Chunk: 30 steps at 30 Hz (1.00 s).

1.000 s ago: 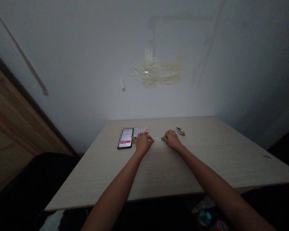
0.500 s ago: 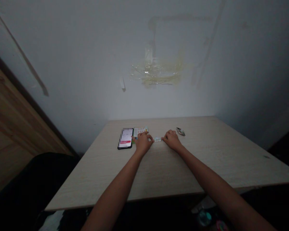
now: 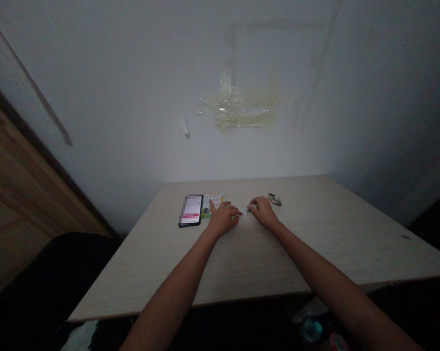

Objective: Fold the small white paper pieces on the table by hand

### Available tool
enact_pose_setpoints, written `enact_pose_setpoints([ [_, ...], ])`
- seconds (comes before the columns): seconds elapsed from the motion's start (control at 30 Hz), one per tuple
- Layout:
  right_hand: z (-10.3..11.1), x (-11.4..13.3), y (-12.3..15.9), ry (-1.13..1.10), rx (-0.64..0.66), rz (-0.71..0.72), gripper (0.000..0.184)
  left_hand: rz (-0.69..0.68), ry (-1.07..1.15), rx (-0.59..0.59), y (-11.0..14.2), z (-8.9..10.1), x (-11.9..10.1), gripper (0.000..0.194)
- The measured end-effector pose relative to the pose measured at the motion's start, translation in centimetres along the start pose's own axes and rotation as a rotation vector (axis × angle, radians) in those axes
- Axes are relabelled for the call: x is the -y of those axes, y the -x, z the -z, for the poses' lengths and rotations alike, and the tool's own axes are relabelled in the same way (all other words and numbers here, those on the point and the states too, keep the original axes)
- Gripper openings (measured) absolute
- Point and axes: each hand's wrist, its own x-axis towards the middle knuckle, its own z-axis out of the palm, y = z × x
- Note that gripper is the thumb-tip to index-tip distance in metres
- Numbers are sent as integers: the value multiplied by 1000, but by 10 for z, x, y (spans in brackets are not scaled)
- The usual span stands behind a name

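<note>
A small pale strip with coloured print (image 3: 245, 212), perhaps paper, lies between my two hands at the middle of the table; its exact kind is too small to tell. My left hand (image 3: 222, 218) has its thumb and fingertips closed at the strip's left end. At the other end, the thumb and fingers of my right hand (image 3: 263, 209) pinch it. Just beyond my left hand is a colourful printed card or booklet (image 3: 214, 199), partly covered by that hand. A phone with a lit screen (image 3: 191, 210) lies to its left.
A small dark-and-light crumpled piece (image 3: 274, 199) sits beyond my right hand. The pale wooden table (image 3: 242, 263) meets a wall (image 3: 132, 107) carrying old clear tape (image 3: 238, 112). Wooden boards (image 3: 26, 195) stand at left. Under the table's front edge are dim items, including a bluish one (image 3: 311, 330).
My left hand has shifted slightly right and nearer, uncovering more of the printed card. The strip has turned from nearly level to slanting, its right end farther away. My right hand has barely moved.
</note>
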Motion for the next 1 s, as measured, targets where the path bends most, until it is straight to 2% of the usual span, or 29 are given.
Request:
enact_pose_setpoints([
  [0.17,4,0,2,-86,50,145,15,3,-32,-7,3,3,-5,20],
  [0.3,2,-1,3,-80,99,197,14,24,-22,-11,4,1,-5,19],
  [0.73,-1,-4,2,-56,125,157,17,41,6,10,6,-2,-8,26],
  [1.0,3,-1,2,-139,89,172,16,37,-44,-56,7,-2,-8,24],
])
